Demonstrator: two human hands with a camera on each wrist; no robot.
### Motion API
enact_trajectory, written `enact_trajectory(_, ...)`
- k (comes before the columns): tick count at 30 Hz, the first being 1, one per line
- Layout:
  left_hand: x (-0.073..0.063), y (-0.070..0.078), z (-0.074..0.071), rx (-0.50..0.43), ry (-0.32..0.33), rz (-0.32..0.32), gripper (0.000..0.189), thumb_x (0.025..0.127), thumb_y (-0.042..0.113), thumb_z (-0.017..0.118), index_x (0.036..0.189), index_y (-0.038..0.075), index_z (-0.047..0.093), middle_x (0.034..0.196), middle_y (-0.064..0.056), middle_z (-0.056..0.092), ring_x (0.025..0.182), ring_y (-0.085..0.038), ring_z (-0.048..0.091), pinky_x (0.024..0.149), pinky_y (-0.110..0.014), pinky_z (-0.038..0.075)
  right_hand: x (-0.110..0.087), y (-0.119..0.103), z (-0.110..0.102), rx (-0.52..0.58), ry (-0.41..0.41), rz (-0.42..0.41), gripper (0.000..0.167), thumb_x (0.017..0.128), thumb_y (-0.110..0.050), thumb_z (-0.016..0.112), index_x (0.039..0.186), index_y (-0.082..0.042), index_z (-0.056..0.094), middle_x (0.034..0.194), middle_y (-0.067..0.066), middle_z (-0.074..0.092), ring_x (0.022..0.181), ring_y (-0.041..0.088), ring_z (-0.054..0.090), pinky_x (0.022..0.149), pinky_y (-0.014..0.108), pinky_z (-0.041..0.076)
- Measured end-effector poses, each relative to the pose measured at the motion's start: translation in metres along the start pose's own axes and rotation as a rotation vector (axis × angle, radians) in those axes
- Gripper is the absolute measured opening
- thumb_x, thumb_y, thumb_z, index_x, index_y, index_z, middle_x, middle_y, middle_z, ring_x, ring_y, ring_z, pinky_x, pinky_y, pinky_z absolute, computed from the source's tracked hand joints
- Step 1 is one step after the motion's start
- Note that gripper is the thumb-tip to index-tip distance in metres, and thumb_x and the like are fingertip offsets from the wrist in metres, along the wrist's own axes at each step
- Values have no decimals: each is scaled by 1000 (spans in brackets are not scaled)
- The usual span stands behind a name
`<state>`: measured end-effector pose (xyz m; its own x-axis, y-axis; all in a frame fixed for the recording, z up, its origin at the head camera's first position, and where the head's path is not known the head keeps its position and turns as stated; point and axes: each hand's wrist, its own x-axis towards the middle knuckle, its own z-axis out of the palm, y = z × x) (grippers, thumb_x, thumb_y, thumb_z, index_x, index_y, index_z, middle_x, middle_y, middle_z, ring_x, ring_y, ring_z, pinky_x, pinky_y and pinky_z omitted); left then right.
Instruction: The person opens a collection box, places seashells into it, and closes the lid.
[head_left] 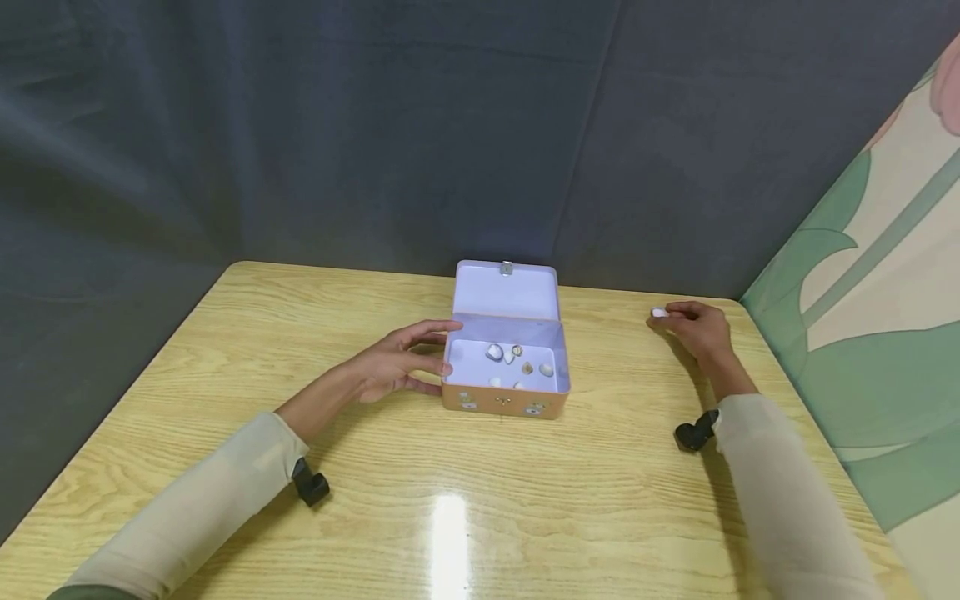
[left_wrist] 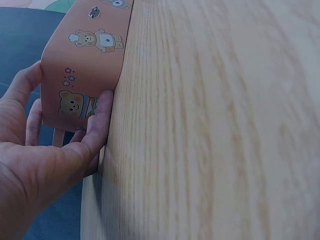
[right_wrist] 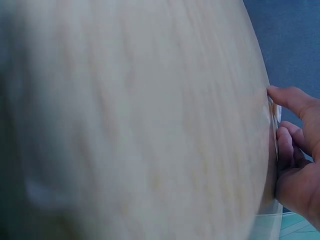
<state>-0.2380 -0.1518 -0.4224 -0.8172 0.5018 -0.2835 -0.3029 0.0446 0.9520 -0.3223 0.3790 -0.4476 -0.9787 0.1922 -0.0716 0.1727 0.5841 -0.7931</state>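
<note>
An orange tin box with a lilac inside stands on the table, its lid raised. Several small seashells lie scattered on its floor. My left hand grips the box's left end, thumb and index fingertip at the rim and other fingers low against the outer side. In the left wrist view, that hand lies against the end with bear pictures. At the far right, my right hand pinches a small white shell-like piece close to the tabletop. The right wrist view shows this hand partly cut off.
The wooden table has its far edge just behind the box and the right hand. A dark curtain hangs behind it. A panel with a leaf pattern borders the right side.
</note>
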Motion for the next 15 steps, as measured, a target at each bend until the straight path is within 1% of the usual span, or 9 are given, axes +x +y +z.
enact_trajectory(2,0,0,0,2,-1,0,78,102,-3,77,169,28,52,176,-12,34,142,-35,58,108,-57,68,0,-1,0,3,-12,11,68,100,-41,86,150,-1,65,91,-34,59,94,-5,58,78,7,51)
enact_trajectory(6,-1,0,-1,6,-3,3,78,102,-3,77,170,28,52,176,-12,33,142,-35,59,108,-56,68,0,-2,1,-7,-18,35,69,100,-45,86,151,-3,65,103,-27,60,100,-1,56,83,10,50)
enact_trajectory(8,-1,0,-1,5,-4,2,78,102,-3,77,170,28,52,177,-12,33,142,-35,58,108,-56,68,1,-2,2,-9,-15,43,67,100,-46,85,149,-4,66,106,-25,60,103,1,56,86,13,50)
enact_trajectory(12,-1,0,-1,1,-6,2,79,102,-3,77,170,28,51,177,-12,33,142,-35,58,109,-57,68,1,-2,2,-18,-3,36,61,102,-45,84,143,-3,70,101,-26,61,105,6,57,87,15,50)
enact_trajectory(15,-1,0,0,0,-11,5,78,102,-3,77,170,28,51,177,-12,33,142,-35,58,109,-57,68,0,-1,2,-20,6,17,58,102,-44,84,140,-2,71,93,-31,60,103,6,57,83,14,50)
